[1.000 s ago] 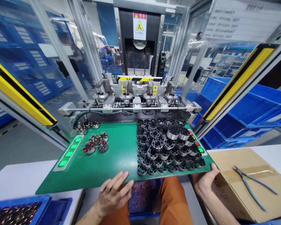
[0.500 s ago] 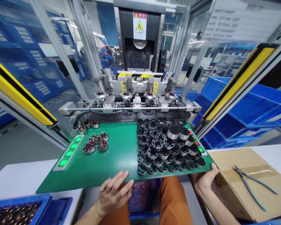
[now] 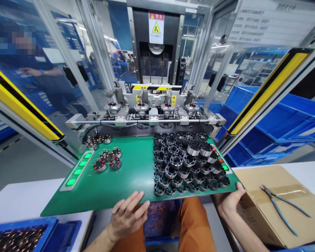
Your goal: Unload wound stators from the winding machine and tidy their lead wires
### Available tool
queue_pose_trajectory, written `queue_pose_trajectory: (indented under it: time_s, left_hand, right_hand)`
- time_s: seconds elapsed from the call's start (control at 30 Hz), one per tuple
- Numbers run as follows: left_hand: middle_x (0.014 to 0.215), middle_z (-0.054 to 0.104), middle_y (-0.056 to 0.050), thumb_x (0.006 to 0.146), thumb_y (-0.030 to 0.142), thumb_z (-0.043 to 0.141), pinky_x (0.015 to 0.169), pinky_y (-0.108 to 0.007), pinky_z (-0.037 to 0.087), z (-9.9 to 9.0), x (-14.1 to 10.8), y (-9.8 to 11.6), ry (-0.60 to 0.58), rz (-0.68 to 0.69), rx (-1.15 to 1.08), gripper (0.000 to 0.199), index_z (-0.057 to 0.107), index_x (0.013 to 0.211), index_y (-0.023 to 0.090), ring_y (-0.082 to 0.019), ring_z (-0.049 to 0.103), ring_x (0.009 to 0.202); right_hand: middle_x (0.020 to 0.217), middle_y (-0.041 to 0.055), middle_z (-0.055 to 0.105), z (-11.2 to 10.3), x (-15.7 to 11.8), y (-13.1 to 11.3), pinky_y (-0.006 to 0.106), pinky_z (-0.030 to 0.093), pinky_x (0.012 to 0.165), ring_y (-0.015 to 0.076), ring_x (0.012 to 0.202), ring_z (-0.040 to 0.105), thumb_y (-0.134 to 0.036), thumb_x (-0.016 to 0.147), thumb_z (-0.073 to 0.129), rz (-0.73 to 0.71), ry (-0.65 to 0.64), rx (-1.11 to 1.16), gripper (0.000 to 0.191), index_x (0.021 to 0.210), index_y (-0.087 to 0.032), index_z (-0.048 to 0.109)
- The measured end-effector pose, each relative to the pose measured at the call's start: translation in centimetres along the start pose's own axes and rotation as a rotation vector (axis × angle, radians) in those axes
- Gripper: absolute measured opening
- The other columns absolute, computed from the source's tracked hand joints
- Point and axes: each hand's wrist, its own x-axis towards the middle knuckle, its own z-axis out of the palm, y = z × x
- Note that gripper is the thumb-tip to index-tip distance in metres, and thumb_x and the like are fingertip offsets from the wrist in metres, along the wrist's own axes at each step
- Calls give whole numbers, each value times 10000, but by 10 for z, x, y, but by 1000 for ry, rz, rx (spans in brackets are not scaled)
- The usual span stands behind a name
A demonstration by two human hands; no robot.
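My left hand point(image 3: 130, 213) rests on the front edge of the green worktop point(image 3: 136, 175), fingers stretched out and holding nothing. At the worktop's right front corner, my right hand point(image 3: 229, 201) is wrapped round the edge; some of its fingers are hidden. Several copper-wound motor stators point(image 3: 115, 163) lie on the left of the green surface. A dense, partly stacked group of dark unwound stator cores point(image 3: 176, 161) covers its right half. Beyond the worktop, a machine holds wound stators on its fixtures point(image 3: 141, 108) in a row.
Lit green buttons point(image 3: 77, 172) flank the worktop. Pliers point(image 3: 278, 206) lie on a cardboard box point(image 3: 291, 182) at right. Blue crates point(image 3: 278, 112) are stacked behind. A blue bin point(image 3: 49, 227) of wound parts stands front left. Yellow-black posts point(image 3: 270, 91) border both sides.
A person has come into view behind the clear panel at upper left. My hands and the parts on the worktop have stayed where they were.
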Motion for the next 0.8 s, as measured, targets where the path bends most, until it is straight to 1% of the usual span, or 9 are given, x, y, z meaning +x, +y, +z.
queue_pose_trajectory:
  time_s: [0.13, 0.27, 0.43, 0.57, 0.73, 0.8]
  left_hand:
    - [1273, 825, 5, 929, 285, 855, 1338, -374, 329, -1, 2, 0, -4, 0, 0, 264, 776, 1175, 342, -161, 720, 1215]
    - [1262, 826, -4, 937, 277, 846, 1349, -369, 312, -1, 3, 0, -1, -1, -3, 246, 775, 1166, 330, -158, 714, 1229]
    - [1249, 829, -4, 944, 288, 846, 1341, -359, 314, 0, 2, 0, 1, 6, -13, 229, 778, 1161, 323, -155, 713, 1241]
    - [1242, 831, -7, 953, 287, 835, 1334, -365, 327, 0, 1, 0, 1, -2, -15, 224, 777, 1167, 322, -160, 717, 1227]
    - [1232, 836, -2, 958, 288, 832, 1360, -363, 294, -1, 2, 1, -4, -9, -7, 223, 771, 1169, 322, -153, 712, 1228]
    - [1234, 837, -1, 959, 294, 833, 1363, -363, 289, -2, 3, 1, -7, -9, -4, 223, 771, 1171, 323, -152, 711, 1229]
  right_hand:
    - [1313, 34, 820, 0, -1, 0, 336, 603, 726, 237, 1008, 706, -722, 851, 637, 19, -8, 9, 740, 1419, -263, 756]
    - [1316, 31, 818, 1, 0, 0, 313, 578, 680, 221, 966, 687, -698, 857, 640, 16, -5, 16, 718, 1417, -265, 759]
    - [1332, 31, 814, 0, 0, -1, 329, 609, 726, 239, 1036, 706, -699, 840, 643, 9, -9, 14, 739, 1429, -264, 750]
    - [1332, 49, 814, 0, 0, -1, 358, 635, 750, 259, 1054, 717, -719, 817, 657, -9, -18, -4, 761, 1406, -248, 760]
    - [1323, 64, 820, 1, -1, -2, 377, 665, 761, 284, 1109, 736, -735, 791, 660, -10, -24, -7, 769, 1364, -236, 780]
    - [1321, 76, 823, 1, -1, -1, 392, 680, 790, 300, 1151, 743, -730, 789, 665, -10, -27, -4, 765, 1356, -230, 781]
